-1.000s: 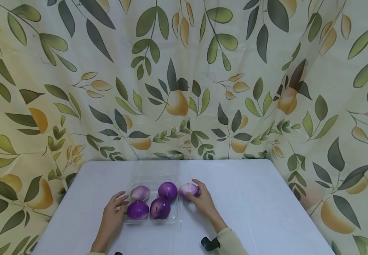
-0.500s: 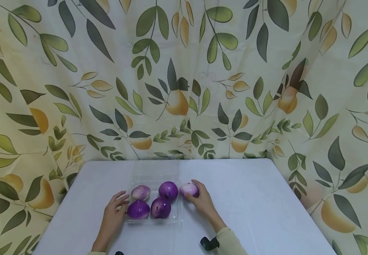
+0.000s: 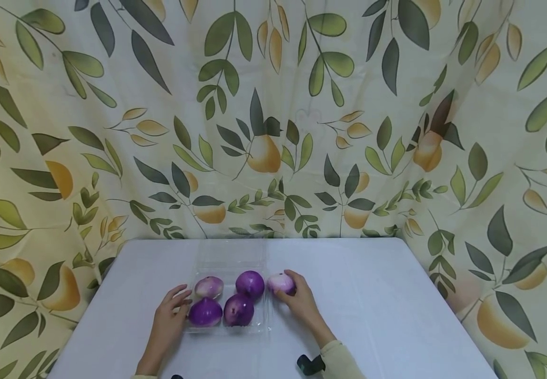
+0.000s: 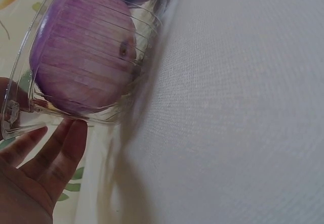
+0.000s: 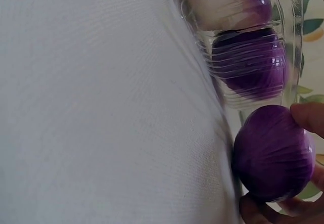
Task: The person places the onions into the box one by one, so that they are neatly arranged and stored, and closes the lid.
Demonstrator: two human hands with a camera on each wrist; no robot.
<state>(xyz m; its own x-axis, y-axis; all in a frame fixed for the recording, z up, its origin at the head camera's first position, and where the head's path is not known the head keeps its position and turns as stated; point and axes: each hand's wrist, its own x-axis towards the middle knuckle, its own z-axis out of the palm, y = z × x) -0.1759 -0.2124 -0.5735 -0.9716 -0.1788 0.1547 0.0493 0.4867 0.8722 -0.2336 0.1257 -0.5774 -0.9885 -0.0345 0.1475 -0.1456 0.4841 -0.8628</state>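
A purple onion (image 3: 281, 283) sits on the table just right of a clear plastic box (image 3: 265, 316). My right hand (image 3: 304, 301) holds this onion, thumb on the near side and fingers around the far side. In the right wrist view the onion (image 5: 273, 153) lies between thumb and fingertips, close to the box wall. My left hand (image 3: 168, 315) rests at the left side of the box, fingers extended, fingertips (image 4: 78, 128) right at the clear wall. Inside the box are several onions, among them a paler one (image 3: 209, 287) and a dark purple one (image 3: 239, 309).
The box's clear lid (image 3: 231, 251) lies folded back toward the far edge of the white table (image 3: 373, 295). A black device (image 3: 310, 364) is by the right sleeve. A leaf-and-fruit patterned curtain (image 3: 273, 131) hangs behind the table.
Almost nothing differs. My right hand's fingers have shifted very slightly around the onion; the left hand, the box and the onions inside stay in place.
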